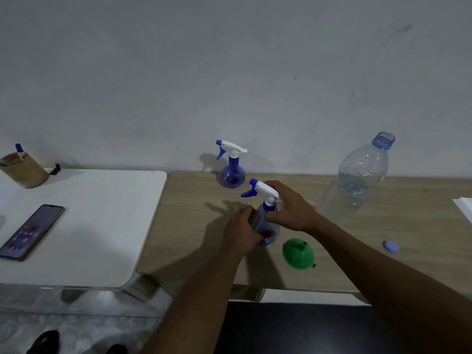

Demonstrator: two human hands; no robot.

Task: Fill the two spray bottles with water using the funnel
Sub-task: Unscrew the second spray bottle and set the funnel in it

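Two blue spray bottles with white and blue trigger heads stand on the wooden table. My left hand grips the round body of the near spray bottle. My right hand is curled around its trigger head and collar. The far spray bottle stands alone by the wall. A green funnel lies upside down, spout up, just right of the near bottle. A large clear water bottle, uncapped and partly full, stands at the right; its blue cap lies on the table.
A white table adjoins on the left with a phone and a brown pen cup. White paper shows at the right edge. A wall stands right behind the tables.
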